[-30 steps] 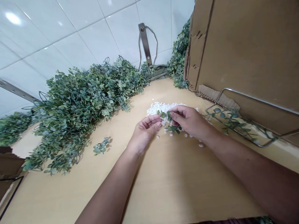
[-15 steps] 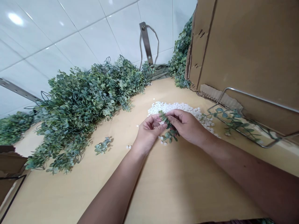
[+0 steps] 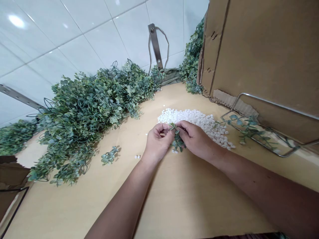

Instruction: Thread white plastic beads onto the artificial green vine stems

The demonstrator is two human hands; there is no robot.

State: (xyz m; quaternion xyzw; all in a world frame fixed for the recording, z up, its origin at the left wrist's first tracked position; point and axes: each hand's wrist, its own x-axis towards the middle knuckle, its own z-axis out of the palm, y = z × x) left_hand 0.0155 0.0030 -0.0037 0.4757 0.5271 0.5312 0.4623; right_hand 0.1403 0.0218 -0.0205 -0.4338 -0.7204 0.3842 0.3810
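step: fixing a small leafy sprig (image 3: 177,142) | left hand (image 3: 157,143) and right hand (image 3: 195,139) both pinch it | white beads (image 3: 199,120) at 1 o'clock | next: needs careful fingers

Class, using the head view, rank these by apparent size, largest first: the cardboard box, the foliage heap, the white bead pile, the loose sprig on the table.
1. cardboard box, though nearness exaggerates it
2. foliage heap
3. white bead pile
4. loose sprig

Tan table (image 3: 189,202): foliage heap (image 3: 87,109), white beads (image 3: 199,121), cardboard box (image 3: 261,49).
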